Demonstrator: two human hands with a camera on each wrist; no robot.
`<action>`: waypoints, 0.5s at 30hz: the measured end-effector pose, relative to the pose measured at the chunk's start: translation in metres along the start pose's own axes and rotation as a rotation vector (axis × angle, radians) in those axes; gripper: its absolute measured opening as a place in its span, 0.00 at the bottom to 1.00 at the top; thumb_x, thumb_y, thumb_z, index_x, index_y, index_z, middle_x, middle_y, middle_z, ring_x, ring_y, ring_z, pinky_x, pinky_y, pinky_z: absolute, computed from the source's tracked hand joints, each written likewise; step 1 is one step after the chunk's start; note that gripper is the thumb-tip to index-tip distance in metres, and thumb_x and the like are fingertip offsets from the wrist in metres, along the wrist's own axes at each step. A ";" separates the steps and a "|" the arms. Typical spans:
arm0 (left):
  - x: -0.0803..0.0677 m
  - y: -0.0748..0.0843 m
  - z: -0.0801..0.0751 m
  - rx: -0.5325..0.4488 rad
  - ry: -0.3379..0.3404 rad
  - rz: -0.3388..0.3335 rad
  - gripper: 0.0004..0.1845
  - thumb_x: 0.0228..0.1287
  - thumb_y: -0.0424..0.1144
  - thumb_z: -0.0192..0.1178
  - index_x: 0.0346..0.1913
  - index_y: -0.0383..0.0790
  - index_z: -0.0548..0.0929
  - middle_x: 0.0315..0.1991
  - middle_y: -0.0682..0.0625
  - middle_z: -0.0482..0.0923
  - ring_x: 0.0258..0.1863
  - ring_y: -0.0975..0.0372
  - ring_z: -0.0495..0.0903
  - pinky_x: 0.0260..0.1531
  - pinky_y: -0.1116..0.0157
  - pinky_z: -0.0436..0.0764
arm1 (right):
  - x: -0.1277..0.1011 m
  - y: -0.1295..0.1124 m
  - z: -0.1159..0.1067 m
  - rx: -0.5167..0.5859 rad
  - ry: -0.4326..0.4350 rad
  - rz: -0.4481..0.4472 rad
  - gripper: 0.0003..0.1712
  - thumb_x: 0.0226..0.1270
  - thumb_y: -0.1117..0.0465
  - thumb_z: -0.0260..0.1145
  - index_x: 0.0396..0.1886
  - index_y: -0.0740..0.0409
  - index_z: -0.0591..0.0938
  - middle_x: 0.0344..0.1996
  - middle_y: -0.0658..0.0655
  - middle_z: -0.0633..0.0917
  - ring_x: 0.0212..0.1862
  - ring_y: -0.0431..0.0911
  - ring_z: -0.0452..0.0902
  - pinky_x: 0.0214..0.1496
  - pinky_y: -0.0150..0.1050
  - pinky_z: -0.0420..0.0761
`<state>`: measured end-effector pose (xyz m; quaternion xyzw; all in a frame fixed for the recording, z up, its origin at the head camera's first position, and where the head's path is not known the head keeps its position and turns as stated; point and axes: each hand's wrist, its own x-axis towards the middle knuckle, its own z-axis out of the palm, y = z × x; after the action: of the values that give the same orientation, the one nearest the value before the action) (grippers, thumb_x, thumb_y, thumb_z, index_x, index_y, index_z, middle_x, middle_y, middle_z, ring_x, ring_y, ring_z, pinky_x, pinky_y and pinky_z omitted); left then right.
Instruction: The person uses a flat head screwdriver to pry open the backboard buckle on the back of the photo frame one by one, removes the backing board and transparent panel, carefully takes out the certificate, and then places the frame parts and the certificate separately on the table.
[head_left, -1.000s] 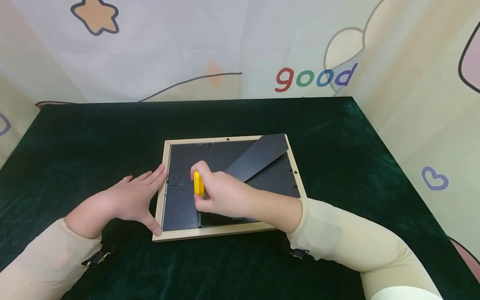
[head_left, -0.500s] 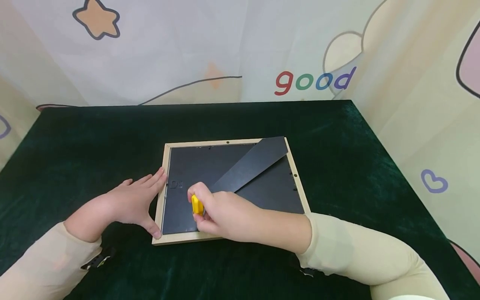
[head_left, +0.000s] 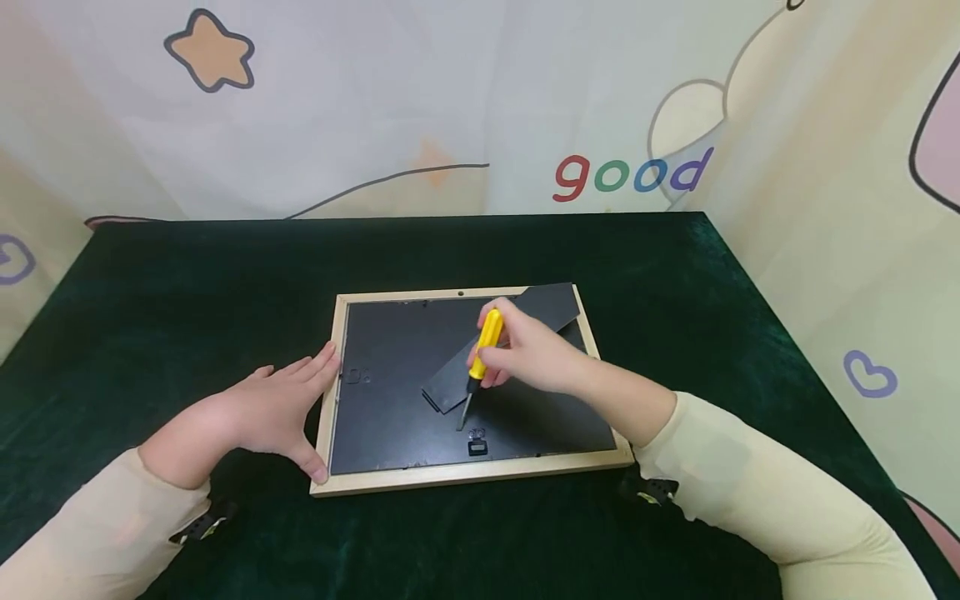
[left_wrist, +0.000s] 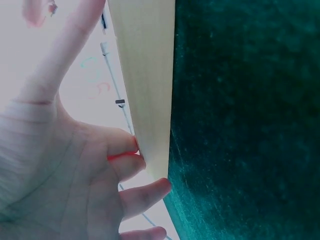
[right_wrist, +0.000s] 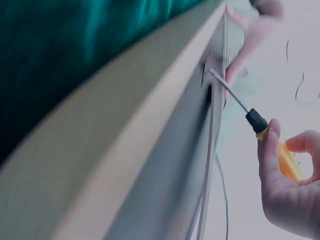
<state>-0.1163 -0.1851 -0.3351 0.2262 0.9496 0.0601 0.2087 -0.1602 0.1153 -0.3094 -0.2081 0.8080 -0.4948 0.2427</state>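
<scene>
A light wooden picture frame [head_left: 450, 478] lies face down on the dark green cloth, its black backing board [head_left: 390, 400] up and a black stand flap [head_left: 510, 333] angled across it. My right hand [head_left: 525, 354] grips a yellow-handled screwdriver [head_left: 483, 350], tip down near a small metal clip [head_left: 477, 442] by the front rail. In the right wrist view the screwdriver [right_wrist: 270, 140] has its shaft pointing at the frame [right_wrist: 125, 150]. My left hand [head_left: 281, 408] rests flat against the frame's left rail, fingers straight, also seen in the left wrist view as fingers [left_wrist: 125, 150] touching the rail [left_wrist: 147, 85].
The dark green cloth [head_left: 187, 283] covers the whole table. A printed curtain [head_left: 450, 100] with a star and the word "good" closes off the back and right side, close to the table's edges.
My right hand has lifted from the frame's front left and moved right and back to the middle, tilting the screwdriver upright with its tip now showing. The left hand stays on the left rail.
</scene>
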 end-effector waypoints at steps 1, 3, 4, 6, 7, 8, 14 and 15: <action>0.000 0.000 0.000 0.002 -0.005 -0.002 0.74 0.08 0.75 0.57 0.65 0.37 0.41 0.65 0.43 0.36 0.61 0.46 0.46 0.49 0.39 0.47 | 0.000 0.003 -0.005 0.007 0.022 0.021 0.21 0.56 0.66 0.57 0.46 0.59 0.59 0.32 0.57 0.80 0.28 0.53 0.77 0.32 0.38 0.77; 0.001 0.001 -0.001 -0.003 -0.014 -0.001 0.74 0.08 0.75 0.57 0.65 0.37 0.41 0.65 0.43 0.36 0.61 0.46 0.45 0.49 0.39 0.46 | -0.001 0.009 -0.015 0.014 0.064 0.055 0.23 0.55 0.66 0.57 0.48 0.59 0.58 0.31 0.57 0.80 0.28 0.55 0.77 0.32 0.38 0.77; 0.001 0.001 -0.001 -0.004 -0.018 0.000 0.74 0.09 0.75 0.57 0.65 0.37 0.41 0.65 0.43 0.36 0.61 0.46 0.45 0.49 0.39 0.45 | -0.002 0.011 -0.019 0.014 0.081 0.069 0.24 0.55 0.65 0.58 0.49 0.59 0.57 0.31 0.57 0.80 0.27 0.55 0.77 0.32 0.39 0.77; 0.001 0.001 -0.002 -0.006 -0.024 -0.001 0.74 0.09 0.75 0.57 0.65 0.37 0.40 0.65 0.43 0.36 0.61 0.46 0.45 0.49 0.40 0.45 | -0.003 0.016 -0.025 0.005 0.102 0.083 0.26 0.56 0.64 0.57 0.51 0.57 0.56 0.31 0.57 0.80 0.27 0.56 0.76 0.31 0.39 0.77; 0.001 0.001 -0.002 -0.008 -0.026 -0.001 0.74 0.09 0.75 0.57 0.65 0.37 0.40 0.65 0.43 0.37 0.61 0.46 0.45 0.49 0.40 0.45 | -0.004 0.018 -0.027 -0.010 0.108 0.088 0.27 0.56 0.64 0.57 0.52 0.56 0.56 0.31 0.57 0.80 0.26 0.55 0.76 0.32 0.39 0.77; 0.001 0.001 -0.003 -0.012 -0.027 -0.001 0.74 0.09 0.75 0.57 0.65 0.37 0.40 0.65 0.42 0.37 0.61 0.46 0.46 0.49 0.39 0.45 | -0.005 0.020 -0.029 -0.023 0.109 0.089 0.27 0.56 0.63 0.57 0.53 0.56 0.55 0.31 0.57 0.80 0.26 0.55 0.76 0.32 0.39 0.77; 0.000 0.001 -0.002 -0.034 -0.031 -0.019 0.74 0.09 0.74 0.59 0.65 0.38 0.39 0.65 0.44 0.35 0.61 0.47 0.45 0.51 0.41 0.46 | -0.007 0.032 -0.035 -0.078 0.077 0.103 0.26 0.57 0.62 0.56 0.53 0.54 0.56 0.30 0.56 0.80 0.24 0.53 0.75 0.32 0.38 0.77; -0.001 0.001 -0.002 -0.036 -0.034 -0.023 0.74 0.09 0.74 0.59 0.65 0.38 0.39 0.65 0.45 0.35 0.61 0.48 0.45 0.51 0.41 0.46 | -0.007 0.033 -0.035 -0.087 0.065 0.105 0.26 0.57 0.62 0.56 0.53 0.54 0.56 0.30 0.56 0.80 0.23 0.53 0.75 0.32 0.38 0.77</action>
<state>-0.1165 -0.1847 -0.3327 0.2123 0.9472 0.0710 0.2295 -0.1791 0.1580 -0.3246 -0.1594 0.8462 -0.4521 0.2326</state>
